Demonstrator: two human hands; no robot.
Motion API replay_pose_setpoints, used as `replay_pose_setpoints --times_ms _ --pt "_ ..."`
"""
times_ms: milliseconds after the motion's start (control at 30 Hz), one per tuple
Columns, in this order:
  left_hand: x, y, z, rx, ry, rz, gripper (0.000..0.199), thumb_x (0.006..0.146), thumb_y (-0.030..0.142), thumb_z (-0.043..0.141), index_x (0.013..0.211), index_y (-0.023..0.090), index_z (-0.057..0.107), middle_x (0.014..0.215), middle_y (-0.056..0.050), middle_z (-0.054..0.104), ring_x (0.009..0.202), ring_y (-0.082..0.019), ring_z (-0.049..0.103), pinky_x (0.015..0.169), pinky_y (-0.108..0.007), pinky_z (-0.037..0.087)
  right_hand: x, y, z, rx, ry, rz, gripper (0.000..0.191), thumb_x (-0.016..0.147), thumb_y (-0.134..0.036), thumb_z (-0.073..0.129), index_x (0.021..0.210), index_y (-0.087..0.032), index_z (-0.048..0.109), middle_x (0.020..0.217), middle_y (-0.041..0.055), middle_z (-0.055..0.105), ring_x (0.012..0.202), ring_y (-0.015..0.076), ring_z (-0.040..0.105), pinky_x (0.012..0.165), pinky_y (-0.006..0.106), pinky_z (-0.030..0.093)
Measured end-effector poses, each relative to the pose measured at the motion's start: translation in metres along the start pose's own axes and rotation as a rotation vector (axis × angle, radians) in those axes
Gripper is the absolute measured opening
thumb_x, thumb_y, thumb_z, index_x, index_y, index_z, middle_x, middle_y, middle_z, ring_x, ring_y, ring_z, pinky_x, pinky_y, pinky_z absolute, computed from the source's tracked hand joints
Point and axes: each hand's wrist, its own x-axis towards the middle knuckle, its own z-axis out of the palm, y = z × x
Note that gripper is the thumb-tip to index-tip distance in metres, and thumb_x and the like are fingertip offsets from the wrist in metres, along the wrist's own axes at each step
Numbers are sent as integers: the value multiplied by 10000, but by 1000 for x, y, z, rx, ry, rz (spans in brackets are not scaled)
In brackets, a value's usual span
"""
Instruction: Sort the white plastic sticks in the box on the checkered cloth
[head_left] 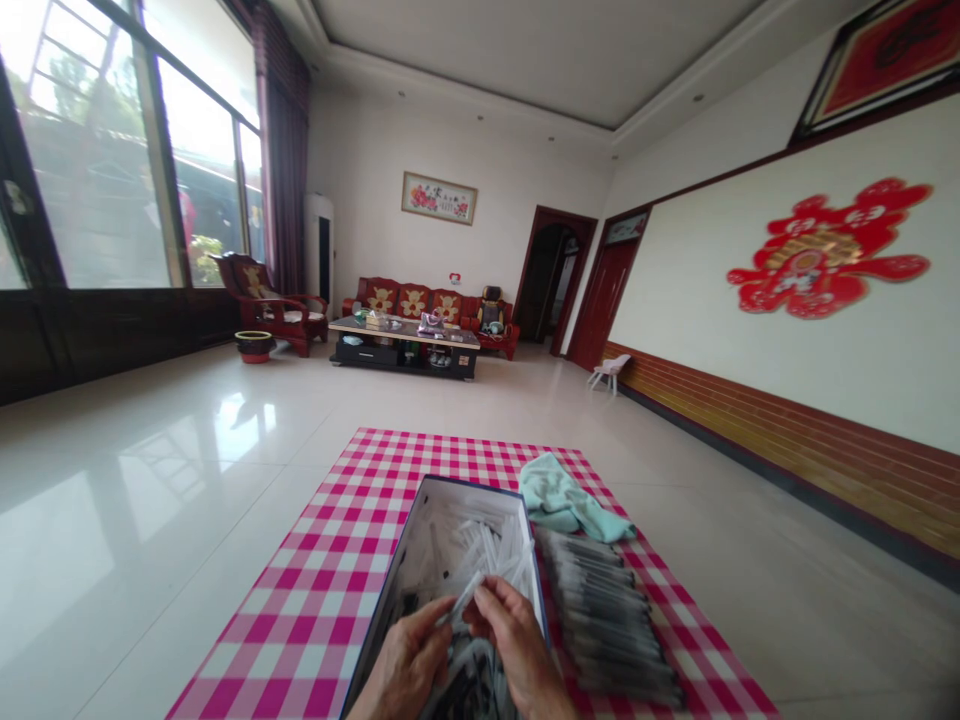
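Note:
Over an open box with a dark blue rim, my left hand and my right hand meet. Between the fingertips of both hands is a slim, whitish translucent tube, pinched and slanting up to the right. Inside the box lie many similar translucent pieces at the far end. Small dark pieces sit under and near my hands, partly hidden by them. To the right of the box, slim dark-and-clear sticks that look like pens lie side by side in a row, blurred.
A pink-and-white checked cloth covers the table. A pale green rag lies crumpled beyond the row of sticks. Farther off stand a low coffee table, a wooden sofa, an armchair and a small stool.

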Motion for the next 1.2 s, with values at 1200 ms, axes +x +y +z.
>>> replay_pose_setpoints --times_ms 1200 --pt "-18 31 6 625 79 276 304 916 274 380 825 232 667 599 -16 647 547 -116 627 516 -156 386 -8 -27 -17 -367 -254 -1 345 825 -479 486 875 -184 656 467 -90 294 434 97 250 436 226 207"
